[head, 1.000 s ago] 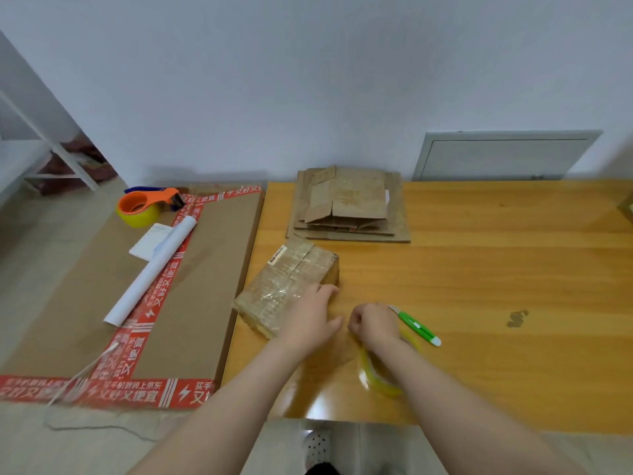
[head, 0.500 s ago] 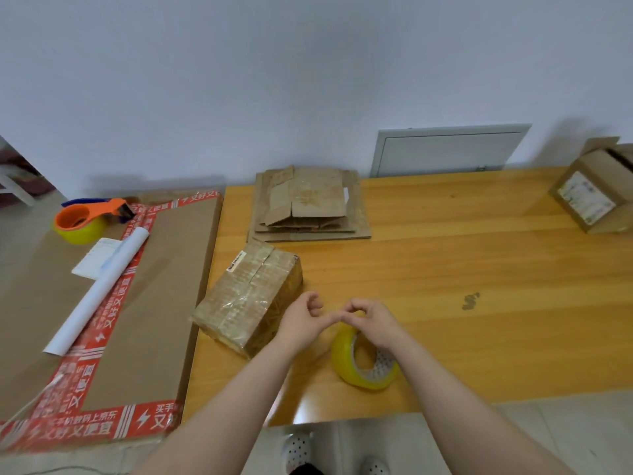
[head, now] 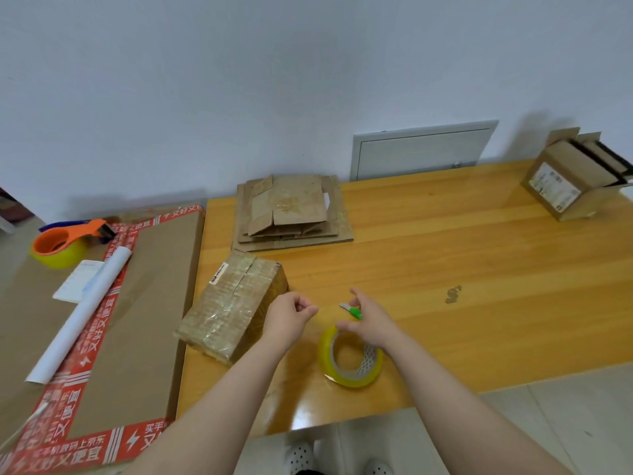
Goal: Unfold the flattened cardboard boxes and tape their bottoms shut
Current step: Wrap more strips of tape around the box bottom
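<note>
A small assembled cardboard box (head: 236, 303) lies on the wooden table (head: 479, 269), its upper face covered in clear tape. My left hand (head: 291, 315) hovers just right of it with thumb and forefinger pinched, apparently on the end of a clear tape strip that runs to the yellow tape roll (head: 349, 359). My right hand (head: 368, 322) is spread above the roll, thumb near its rim, fingers over a green cutter (head: 352, 310). A stack of flattened boxes (head: 291, 214) lies at the back of the table.
An open box (head: 572, 181) stands at the far right corner. Left of the table lies a large flat carton with red tape (head: 144, 303); on it rest an orange tape dispenser (head: 65, 240) and a white paper roll (head: 84, 313). My feet show below the table's front edge.
My hands have parted: the left drew back to the left, still pinched, and the right opened and lifted toward the green cutter. The view swung right, bringing in the far open box.
</note>
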